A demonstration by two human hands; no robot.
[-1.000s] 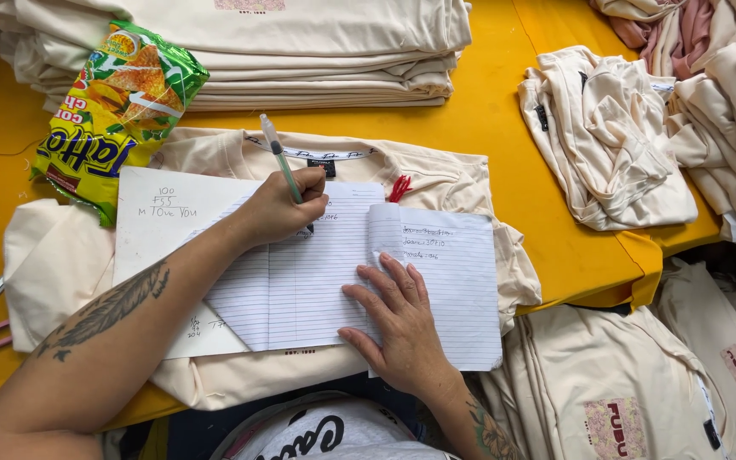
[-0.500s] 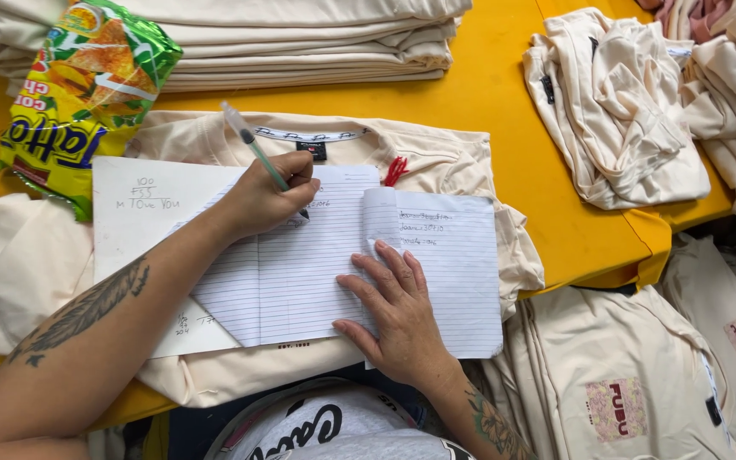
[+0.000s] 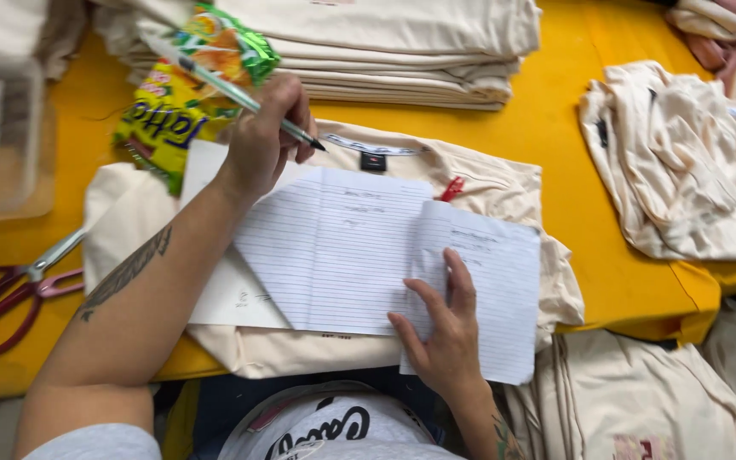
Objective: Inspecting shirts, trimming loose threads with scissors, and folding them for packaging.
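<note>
White blue-lined notebook, cream shirt, yellow table, yellow-green snack bag, maroon-handled scissors.

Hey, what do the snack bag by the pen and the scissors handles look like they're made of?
Snack bag: looks like glossy plastic film, going by its shiny crinkles and bright yellow-green print. Scissors: dull grey blades, probably metal; dark red handles with a smooth moulded look, likely plastic. The pen is in the left hand.

Left hand raised, fingers pinched closed; right hand flat, fingers spread, palm down
</note>
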